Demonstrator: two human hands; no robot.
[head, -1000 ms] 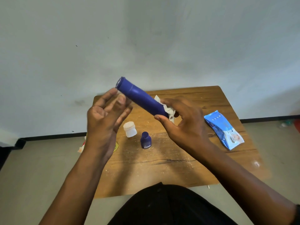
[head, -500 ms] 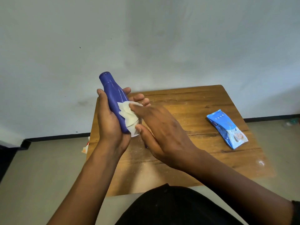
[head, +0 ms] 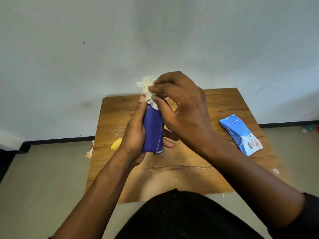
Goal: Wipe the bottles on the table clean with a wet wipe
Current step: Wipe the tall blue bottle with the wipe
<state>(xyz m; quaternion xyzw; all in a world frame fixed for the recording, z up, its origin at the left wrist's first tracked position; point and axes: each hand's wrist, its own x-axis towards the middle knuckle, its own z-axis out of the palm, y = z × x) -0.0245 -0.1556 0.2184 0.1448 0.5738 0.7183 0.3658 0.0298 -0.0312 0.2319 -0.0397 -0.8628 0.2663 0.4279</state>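
1. Above the bench (head: 224,104), your left hand (head: 136,133) holds the bottle (head: 152,131) upright, clear of the wood; the grip is wrapped round its lower body, thumb up along the near left side, fingertips showing past the right edge.
2. Your right hand (head: 183,107) sits at the top of the bottle, its grip pinching the wipe (head: 148,88) between thumb and curled fingers.
3. The wipe is bunched white and crumpled over the bottle's neck and cap, so the cap itself is hidden; a loose corner sticks out to the upper left.
4. The bottle is dark blue, and only its body below the wipe shows. Right under its base a small pale-edged piece peeks out; you cannot tell what it is.
5. On the right side of the bench lies the wipe pack (head: 241,134), flat and angled, well apart from both hands.
6. At the left edge, a yellow thing (head: 116,144) shows just beside your left wrist, partly hidden by it.
7. Beyond that edge, a small orange-and-white scrap (head: 89,150) shows, lower than the bench top.
8. The wood carries pale speckles and a dark crack line near your forearms.
9. Your dark clothing fills the bottom of the view.
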